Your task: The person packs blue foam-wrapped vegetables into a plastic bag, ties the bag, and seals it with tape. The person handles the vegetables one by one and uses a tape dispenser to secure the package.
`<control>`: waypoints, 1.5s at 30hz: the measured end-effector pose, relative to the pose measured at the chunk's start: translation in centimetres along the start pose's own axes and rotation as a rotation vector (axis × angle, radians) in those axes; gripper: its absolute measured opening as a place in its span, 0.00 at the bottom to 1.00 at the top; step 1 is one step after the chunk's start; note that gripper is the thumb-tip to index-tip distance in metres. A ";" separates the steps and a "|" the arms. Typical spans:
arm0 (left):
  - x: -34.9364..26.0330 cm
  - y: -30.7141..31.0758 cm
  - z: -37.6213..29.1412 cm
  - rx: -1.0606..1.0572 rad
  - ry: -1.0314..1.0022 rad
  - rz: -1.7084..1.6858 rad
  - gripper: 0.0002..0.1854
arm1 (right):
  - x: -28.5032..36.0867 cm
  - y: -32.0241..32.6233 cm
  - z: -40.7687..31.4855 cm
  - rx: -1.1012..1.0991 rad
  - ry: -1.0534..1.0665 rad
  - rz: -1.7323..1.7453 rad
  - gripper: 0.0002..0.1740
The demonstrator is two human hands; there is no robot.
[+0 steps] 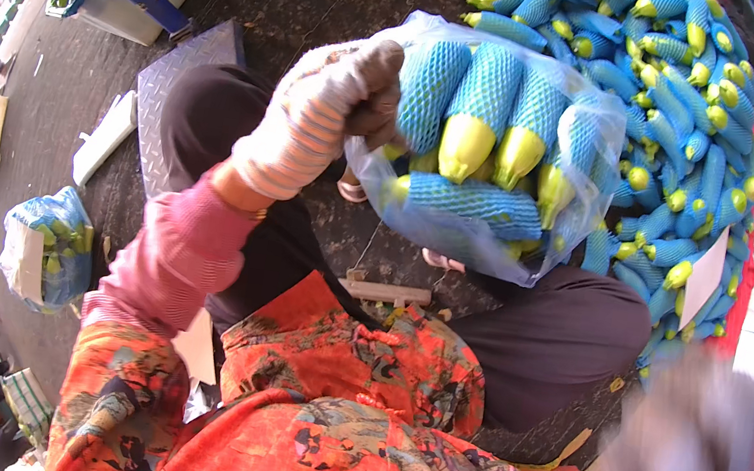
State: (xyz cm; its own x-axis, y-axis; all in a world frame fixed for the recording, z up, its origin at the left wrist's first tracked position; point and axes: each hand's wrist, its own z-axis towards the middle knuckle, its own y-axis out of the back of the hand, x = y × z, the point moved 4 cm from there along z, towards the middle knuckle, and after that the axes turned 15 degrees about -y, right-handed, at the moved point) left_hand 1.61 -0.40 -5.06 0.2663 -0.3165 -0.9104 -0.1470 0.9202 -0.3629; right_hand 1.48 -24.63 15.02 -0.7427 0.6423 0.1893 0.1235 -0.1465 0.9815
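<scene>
In front of me is a clear plastic bag (389,201) holding several pale green vegetables, perhaps zucchini (467,148), most of them sleeved in blue foam netting. My left hand (345,104), in a dirty striped work glove, is closed at the bag's left edge and grips the plastic. Away from the bag, at the lower right, my right hand (687,445) is strongly blurred; its fingers and anything in them cannot be made out. The bag's lower end is close to my right knee.
A large heap of netted vegetables (674,125) spreads across the upper right, with a white card (703,281) on it. At left lie a filled bag (64,249), a white block (105,138) and a metal diamond plate (157,103). A wooden piece (387,292) lies on the dark floor between my legs.
</scene>
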 end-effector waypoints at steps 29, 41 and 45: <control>-2.9 2.8 6.3 0.184 0.906 -0.378 0.08 | -40.6 -26.0 32.8 -0.184 -0.768 0.569 0.13; 1.0 5.4 9.5 0.190 1.011 -0.407 0.12 | -39.4 -42.7 54.6 -0.102 -1.348 1.426 0.35; 0.8 6.0 9.4 0.199 1.019 -0.434 0.13 | -38.1 -45.7 50.1 -0.019 -1.158 0.625 0.45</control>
State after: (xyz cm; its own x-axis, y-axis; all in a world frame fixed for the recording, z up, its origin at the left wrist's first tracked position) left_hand 9.88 7.05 -6.13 -0.6582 -0.5754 -0.4854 -0.0521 0.6780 -0.7332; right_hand 57.13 -4.74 -35.54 0.4276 0.7299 0.5334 0.2219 -0.6567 0.7207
